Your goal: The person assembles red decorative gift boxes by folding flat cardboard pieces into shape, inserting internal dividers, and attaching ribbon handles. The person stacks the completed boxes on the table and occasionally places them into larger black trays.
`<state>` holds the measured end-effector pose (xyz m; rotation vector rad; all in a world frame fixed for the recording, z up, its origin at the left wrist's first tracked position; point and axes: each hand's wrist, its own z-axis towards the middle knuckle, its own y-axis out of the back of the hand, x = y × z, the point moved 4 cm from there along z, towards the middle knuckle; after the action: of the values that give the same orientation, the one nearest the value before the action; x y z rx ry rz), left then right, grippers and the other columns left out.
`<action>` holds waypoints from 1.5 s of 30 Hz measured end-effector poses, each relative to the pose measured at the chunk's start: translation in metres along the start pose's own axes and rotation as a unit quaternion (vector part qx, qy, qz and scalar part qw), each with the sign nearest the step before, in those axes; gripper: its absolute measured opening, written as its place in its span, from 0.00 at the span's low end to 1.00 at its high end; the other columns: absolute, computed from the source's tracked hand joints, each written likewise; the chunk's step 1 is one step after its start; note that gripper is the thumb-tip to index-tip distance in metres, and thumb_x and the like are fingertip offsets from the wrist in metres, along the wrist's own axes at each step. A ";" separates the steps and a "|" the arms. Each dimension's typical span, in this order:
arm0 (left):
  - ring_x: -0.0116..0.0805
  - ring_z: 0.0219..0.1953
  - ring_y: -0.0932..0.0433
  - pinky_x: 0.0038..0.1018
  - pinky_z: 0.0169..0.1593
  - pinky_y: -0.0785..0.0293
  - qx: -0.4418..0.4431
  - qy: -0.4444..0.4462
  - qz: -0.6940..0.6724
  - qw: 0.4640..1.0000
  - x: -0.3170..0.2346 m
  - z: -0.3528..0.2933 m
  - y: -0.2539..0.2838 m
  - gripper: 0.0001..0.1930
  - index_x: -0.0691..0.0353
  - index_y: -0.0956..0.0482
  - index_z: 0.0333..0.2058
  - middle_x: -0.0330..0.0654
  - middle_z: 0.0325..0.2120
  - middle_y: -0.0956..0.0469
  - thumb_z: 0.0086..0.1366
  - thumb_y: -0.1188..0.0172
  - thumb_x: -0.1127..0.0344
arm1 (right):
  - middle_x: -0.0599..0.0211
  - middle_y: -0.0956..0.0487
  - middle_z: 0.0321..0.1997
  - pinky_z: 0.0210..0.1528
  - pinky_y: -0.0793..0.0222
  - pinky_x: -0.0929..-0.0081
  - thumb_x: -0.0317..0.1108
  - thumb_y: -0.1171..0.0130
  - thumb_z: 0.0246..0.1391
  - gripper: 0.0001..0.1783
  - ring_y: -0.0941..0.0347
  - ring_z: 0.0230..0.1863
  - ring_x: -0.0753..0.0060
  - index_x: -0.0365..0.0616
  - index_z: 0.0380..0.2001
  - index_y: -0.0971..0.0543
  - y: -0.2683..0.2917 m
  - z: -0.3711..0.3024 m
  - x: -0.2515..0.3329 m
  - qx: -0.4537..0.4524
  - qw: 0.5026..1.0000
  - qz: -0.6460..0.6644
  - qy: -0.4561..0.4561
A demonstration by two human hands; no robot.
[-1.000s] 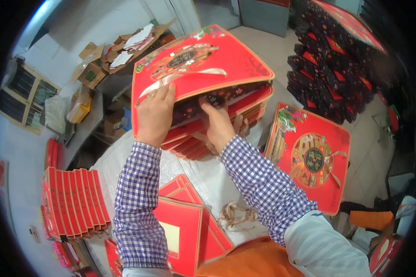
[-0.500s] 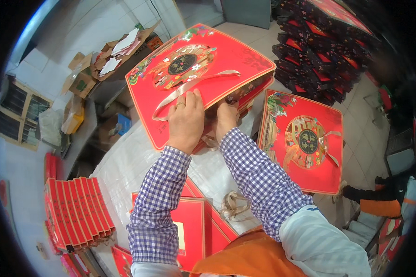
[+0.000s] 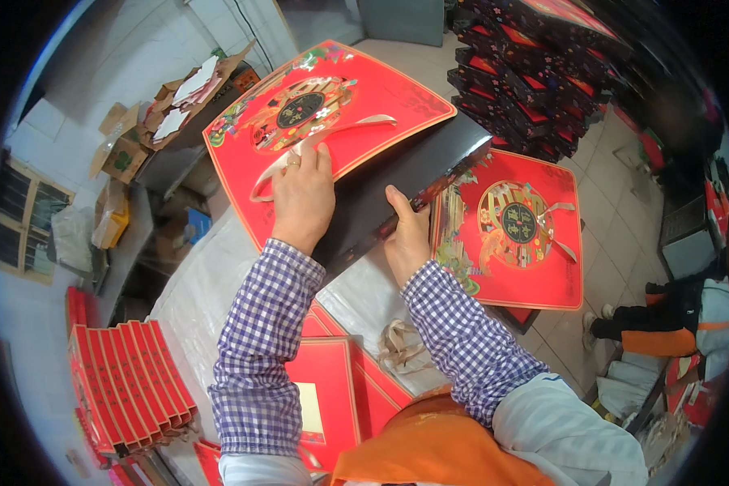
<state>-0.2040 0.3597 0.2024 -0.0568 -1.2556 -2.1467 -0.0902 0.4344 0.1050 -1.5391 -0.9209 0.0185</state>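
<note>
A large red lid (image 3: 381, 150) with a printed round emblem and a pale ribbon (image 3: 364, 121) slants at upper middle. My left hand (image 3: 304, 198) grips its near edge, the fingers lying over the top beside the ribbon and the thumb hidden. A glossy black box (image 3: 373, 190) with a patterned side sticks out from beneath the lid, toward the right. My right hand (image 3: 407, 235) is closed on the black box's near edge, thumb on top and the other fingers mostly hidden below. Another red box (image 3: 535, 263) with ribbon ends lies just right of it.
Red cases (image 3: 130, 381) stand in a row at left. Red boards (image 3: 332, 381) and a coiled ribbon (image 3: 401, 344) lie near me on the plastic-covered table (image 3: 211, 275). Dark patterned boxes (image 3: 526, 77) are piled at back right; open cartons (image 3: 125, 146) stand back left.
The black box has come out from under the red lid toward the right. My right hand has moved from beneath the lid's edge to the black box's near edge. The view has shifted.
</note>
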 end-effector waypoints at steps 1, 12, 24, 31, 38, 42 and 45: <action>0.43 0.49 0.23 0.40 0.45 0.26 -0.001 -0.005 -0.006 1.000 0.000 0.001 0.000 0.19 0.66 0.25 0.51 0.47 0.46 0.25 0.61 0.47 0.69 | 0.63 0.29 0.54 0.54 0.28 0.63 0.24 0.35 0.52 0.35 0.30 0.52 0.67 0.44 0.61 0.39 0.004 -0.002 0.003 0.011 1.000 0.004 0.006; 0.45 0.52 0.26 0.39 0.50 0.27 0.054 -0.014 -0.055 0.997 -0.005 -0.024 -0.010 0.29 0.64 0.29 0.57 0.48 0.48 0.26 0.60 0.37 0.56 | 0.67 0.27 0.50 0.55 0.27 0.61 0.27 0.36 0.55 0.28 0.28 0.52 0.68 0.48 0.58 0.35 0.046 -0.011 0.007 0.022 1.000 0.003 -0.008; 0.49 0.37 0.18 0.45 0.39 0.22 0.093 -0.011 -0.019 0.995 0.028 -0.004 -0.002 0.21 0.67 0.28 0.55 0.51 0.35 0.20 0.65 0.51 0.64 | 0.58 0.27 0.55 0.51 0.24 0.63 0.20 0.34 0.49 0.33 0.26 0.51 0.62 0.38 0.58 0.35 0.027 0.001 0.018 0.025 0.997 0.024 0.065; 0.56 0.39 0.20 0.48 0.42 0.24 0.140 -0.061 -0.014 0.988 0.031 0.009 0.014 0.15 0.65 0.26 0.45 0.54 0.40 0.20 0.64 0.50 0.63 | 0.61 0.28 0.53 0.55 0.31 0.68 0.22 0.34 0.46 0.34 0.29 0.51 0.67 0.36 0.56 0.36 0.023 -0.001 0.020 0.009 1.000 0.006 0.026; 0.56 0.38 0.19 0.45 0.42 0.22 0.193 -0.014 -0.033 0.980 0.003 0.009 0.005 0.12 0.72 0.25 0.39 0.60 0.36 0.21 0.62 0.51 0.70 | 0.59 0.28 0.53 0.54 0.30 0.68 0.23 0.32 0.46 0.34 0.29 0.50 0.66 0.36 0.55 0.37 0.028 0.004 0.024 -0.019 1.000 0.003 0.025; 0.55 0.31 0.19 0.41 0.35 0.20 0.072 0.034 -0.071 0.994 -0.011 -0.006 -0.014 0.10 0.73 0.24 0.35 0.58 0.31 0.23 0.60 0.50 0.72 | 0.58 0.29 0.55 0.56 0.30 0.68 0.22 0.32 0.47 0.39 0.29 0.52 0.66 0.37 0.61 0.40 0.026 0.000 0.025 0.018 0.999 0.003 0.039; 0.46 0.27 0.18 0.37 0.27 0.21 0.066 -0.028 0.070 0.995 -0.013 -0.015 -0.039 0.09 0.69 0.21 0.34 0.53 0.29 0.23 0.58 0.47 0.71 | 0.59 0.32 0.60 0.58 0.32 0.67 0.22 0.32 0.48 0.45 0.33 0.57 0.67 0.39 0.66 0.44 0.041 0.009 0.013 0.013 1.000 0.005 0.023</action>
<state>-0.2106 0.3676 0.1597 -0.1461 -1.3813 -1.9497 -0.0637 0.4530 0.0749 -1.5152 -0.8728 0.0025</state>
